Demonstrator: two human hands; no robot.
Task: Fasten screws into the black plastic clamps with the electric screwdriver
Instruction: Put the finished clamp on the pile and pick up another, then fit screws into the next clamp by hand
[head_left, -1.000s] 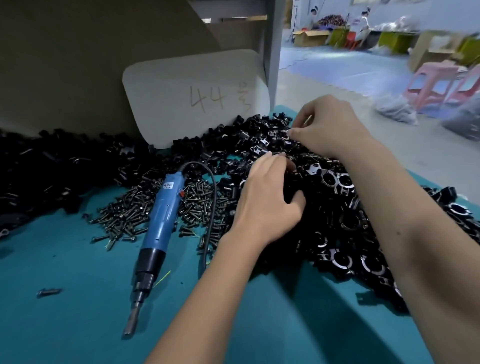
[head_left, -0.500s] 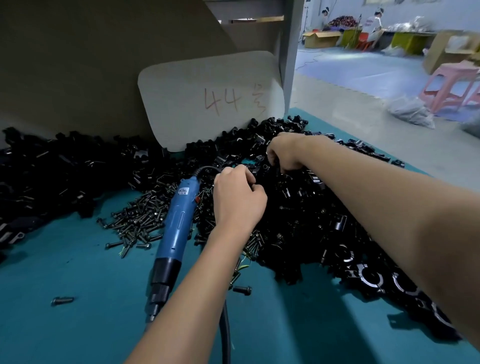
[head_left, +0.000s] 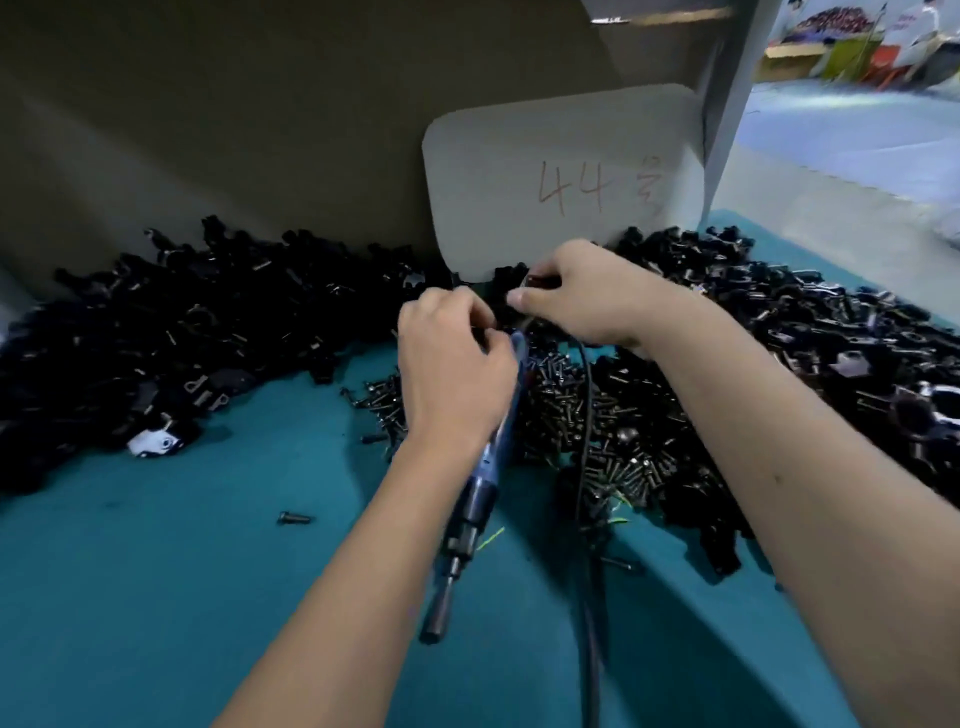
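Observation:
My right hand (head_left: 587, 301) pinches a black plastic clamp (head_left: 537, 281) just above the pile, in front of the card. Close to its left, my left hand (head_left: 452, 374) has thumb and forefinger pinched together on something small, apparently a screw, mostly hidden by the fingers. The blue electric screwdriver (head_left: 480, 483) lies on the teal table under my left wrist, with its bit (head_left: 436, 618) pointing toward me. Neither hand holds it. A heap of dark screws (head_left: 602, 415) lies right of the screwdriver.
Black clamps are piled at the right (head_left: 810, 338) and at the left (head_left: 182, 322). A cardboard card marked 44 (head_left: 561, 182) leans on the back wall. The screwdriver's black cable (head_left: 589, 597) runs toward me. One loose screw (head_left: 294, 518) lies on the teal table (head_left: 156, 613).
My left hand has left the screw heap and risen beside my right hand. My right hand has lifted out of the clamp pile with a clamp. The view has swung right.

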